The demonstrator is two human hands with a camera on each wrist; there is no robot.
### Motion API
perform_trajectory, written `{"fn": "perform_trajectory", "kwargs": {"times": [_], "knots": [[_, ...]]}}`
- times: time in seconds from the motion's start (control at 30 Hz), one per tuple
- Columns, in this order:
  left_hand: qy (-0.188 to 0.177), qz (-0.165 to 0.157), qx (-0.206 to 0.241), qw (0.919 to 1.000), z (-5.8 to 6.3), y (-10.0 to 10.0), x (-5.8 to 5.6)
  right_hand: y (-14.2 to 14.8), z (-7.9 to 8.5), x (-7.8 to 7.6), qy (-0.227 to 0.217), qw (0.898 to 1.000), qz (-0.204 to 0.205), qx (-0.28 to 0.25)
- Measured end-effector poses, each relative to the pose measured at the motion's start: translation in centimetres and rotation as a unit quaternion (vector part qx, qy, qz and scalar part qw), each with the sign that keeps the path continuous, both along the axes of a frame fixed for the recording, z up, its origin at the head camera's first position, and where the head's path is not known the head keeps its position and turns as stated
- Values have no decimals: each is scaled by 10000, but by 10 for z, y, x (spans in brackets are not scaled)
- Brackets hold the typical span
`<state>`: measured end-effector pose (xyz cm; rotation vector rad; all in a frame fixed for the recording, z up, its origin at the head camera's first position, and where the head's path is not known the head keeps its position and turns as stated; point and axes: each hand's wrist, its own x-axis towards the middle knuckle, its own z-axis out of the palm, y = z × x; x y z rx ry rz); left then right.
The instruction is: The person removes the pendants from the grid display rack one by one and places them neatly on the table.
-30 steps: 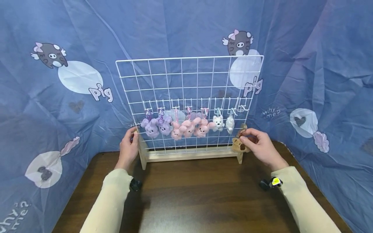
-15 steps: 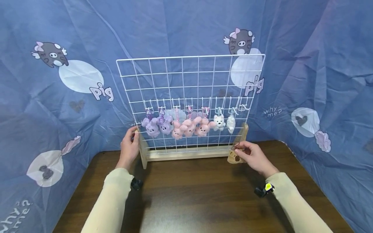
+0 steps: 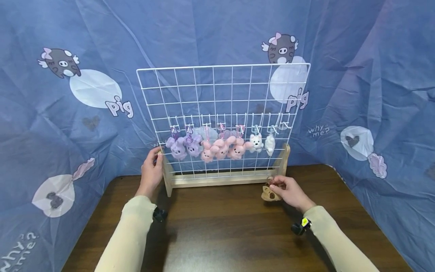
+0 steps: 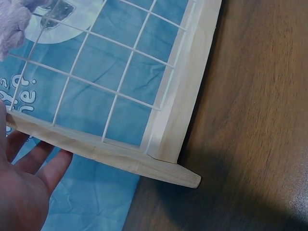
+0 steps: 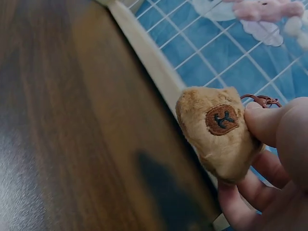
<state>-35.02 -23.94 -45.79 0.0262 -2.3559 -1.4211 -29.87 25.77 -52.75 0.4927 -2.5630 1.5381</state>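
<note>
While the dark brown table [image 3: 231,226] fills the near part of the scene, the right hand [image 3: 290,192] is at its right side, just to the near side of the rack. It pinches a tan plush charm [image 5: 211,139], thumb against fingers with only the toy between them; a thin brown strap [image 5: 263,100] loops out past the thumb tip. Whether the charm touches the tabletop, I cannot tell.

The charm looks light, soft and hardly fragile. Its short pile should give under a light pinch and not slip much; the body is a sure hold, while the strap seems limp and better steered from its base.

Farther off at left, the left hand [image 3: 151,172] grips the upright of the wooden stand [image 3: 217,182], thumb and fingers closed about its edge. On the white wire grid [image 3: 223,67] hang two purple plushes [image 3: 177,150] at left, three pink plushes [image 3: 222,149] between, two white plushes [image 3: 256,142] at right, then a bare hook [image 3: 284,125]. Blue printed fabric [image 3: 217,30] hangs farthest.
</note>
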Motion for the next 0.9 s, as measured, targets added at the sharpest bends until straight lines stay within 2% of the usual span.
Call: {"fn": "perform_trajectory", "kwargs": {"times": [0.3, 0.47, 0.67, 0.9], "knots": [[-37, 19, -15, 10000, -1, 0, 0, 1, -12, 2, -305, 9987, 258, 316], [-40, 3, -23, 10000, -1, 0, 0, 3, -17, 1, -320, 9966, 413, 636], [-10, 16, -29, 10000, -1, 0, 0, 3, -21, 0, -310, 9930, 361, 1078], [-29, -36, -93, 9999, -1, 0, 0, 3, -19, 3, -427, 9877, 588, 1385]]}}
